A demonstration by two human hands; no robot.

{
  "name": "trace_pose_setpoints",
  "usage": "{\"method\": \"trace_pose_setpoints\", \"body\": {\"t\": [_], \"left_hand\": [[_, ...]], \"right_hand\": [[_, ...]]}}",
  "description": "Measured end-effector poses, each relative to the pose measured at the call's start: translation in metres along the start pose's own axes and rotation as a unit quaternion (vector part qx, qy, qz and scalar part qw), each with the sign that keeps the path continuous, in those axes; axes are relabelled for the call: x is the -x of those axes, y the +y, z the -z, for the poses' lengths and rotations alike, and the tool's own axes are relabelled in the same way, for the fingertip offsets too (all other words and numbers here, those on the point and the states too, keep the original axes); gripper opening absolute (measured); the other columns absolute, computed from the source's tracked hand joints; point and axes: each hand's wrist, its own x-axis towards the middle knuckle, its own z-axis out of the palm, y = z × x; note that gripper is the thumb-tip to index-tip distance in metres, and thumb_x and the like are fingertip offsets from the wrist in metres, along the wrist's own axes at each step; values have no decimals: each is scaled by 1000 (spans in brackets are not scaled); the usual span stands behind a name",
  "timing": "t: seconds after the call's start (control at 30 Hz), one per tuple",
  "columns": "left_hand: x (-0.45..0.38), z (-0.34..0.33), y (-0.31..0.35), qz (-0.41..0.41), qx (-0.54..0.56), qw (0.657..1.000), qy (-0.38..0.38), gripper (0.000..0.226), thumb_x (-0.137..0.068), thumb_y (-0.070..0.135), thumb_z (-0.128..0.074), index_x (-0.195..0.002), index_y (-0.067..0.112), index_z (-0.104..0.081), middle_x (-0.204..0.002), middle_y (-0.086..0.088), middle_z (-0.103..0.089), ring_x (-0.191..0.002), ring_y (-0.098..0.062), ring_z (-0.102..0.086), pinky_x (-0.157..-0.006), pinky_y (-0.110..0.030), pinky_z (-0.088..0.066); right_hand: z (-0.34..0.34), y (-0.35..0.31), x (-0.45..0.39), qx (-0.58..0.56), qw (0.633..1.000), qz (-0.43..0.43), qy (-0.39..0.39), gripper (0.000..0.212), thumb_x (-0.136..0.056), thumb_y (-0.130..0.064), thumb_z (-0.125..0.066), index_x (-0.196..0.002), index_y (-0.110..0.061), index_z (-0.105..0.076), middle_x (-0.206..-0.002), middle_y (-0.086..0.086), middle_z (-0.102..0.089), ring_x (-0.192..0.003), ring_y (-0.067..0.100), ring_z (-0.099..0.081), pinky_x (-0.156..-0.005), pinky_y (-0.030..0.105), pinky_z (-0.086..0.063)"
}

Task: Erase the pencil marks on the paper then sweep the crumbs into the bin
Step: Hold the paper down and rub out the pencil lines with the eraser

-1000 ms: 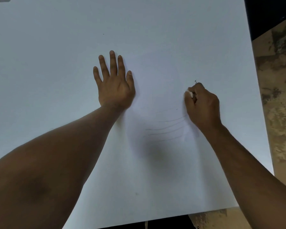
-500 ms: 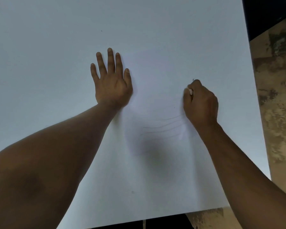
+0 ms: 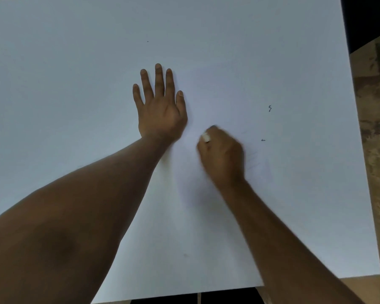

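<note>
A large white sheet of paper (image 3: 206,40) fills most of the view. My left hand (image 3: 160,108) lies flat on it with fingers spread, pressing it down. Just right of that wrist, my right hand (image 3: 222,152) grips a small white eraser (image 3: 206,137) whose tip pokes out at the top of the fist and touches the paper. The right hand is blurred. Faint curved pencil lines (image 3: 253,159) show just right of the right hand. Two small dark crumbs or marks lie farther right, one (image 3: 269,108) above the other (image 3: 263,140).
The paper's right edge borders a mottled brown surface (image 3: 375,150). A dark area (image 3: 364,18) sits at the top right corner, and a dark gap (image 3: 206,298) runs under the paper's near edge. A tiny speck (image 3: 147,41) lies far up the sheet. No bin is in view.
My right hand with the eraser has slid left across the pencil lines toward my left wrist. The lines look much fainter, and the small marks it covered are now exposed. My left hand stayed flat.
</note>
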Motion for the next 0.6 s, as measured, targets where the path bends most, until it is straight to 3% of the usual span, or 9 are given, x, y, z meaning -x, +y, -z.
{"method": "trace_pose_setpoints", "body": {"t": [0.13,0.27,0.37,0.47,0.6], "left_hand": [[1,0,1,2,3,1000,2,63,-107,45,-11,-165,19,-5,-173,-2,3,-158,-32,10,-127,-54,3],[0,0,1,4,4,1000,2,63,-108,45,-12,-165,19,-5,-173,-2,2,-158,-32,10,-127,-54,3],[-1,0,0,-1,4,1000,2,64,-108,47,-12,-165,19,-5,-173,-3,2,-158,-32,9,-127,-54,3],[0,0,-1,-3,8,1000,3,63,-108,46,-13,-165,19,-6,-173,-3,1,-158,-33,9,-127,-54,4],[1,0,0,-5,9,1000,3,63,-108,45,-12,-165,19,-6,-173,-2,2,-158,-33,10,-126,-55,4]], "right_hand": [[25,33,-16,-18,994,-104,16,19,-89,-21,-55,-75,-8,-59,-60,7,-59,-51,27,-55,-49,34,-48],[12,-17,-4,-60,996,-59,29,22,-87,-24,-51,-73,-11,-60,-58,6,-60,-50,30,-56,-47,28,-42],[-2,-40,10,-72,997,-17,-32,21,-89,-24,-49,-72,-13,-54,-57,2,-54,-46,24,-52,-44,29,-46],[5,-10,4,-31,999,-36,-17,16,-85,-23,-58,-73,-13,-57,-58,6,-58,-48,31,-57,-45,29,-43],[37,62,-17,-25,989,-145,19,17,-88,-25,-59,-80,-10,-62,-65,8,-65,-60,32,-62,-56,33,-49]]}}
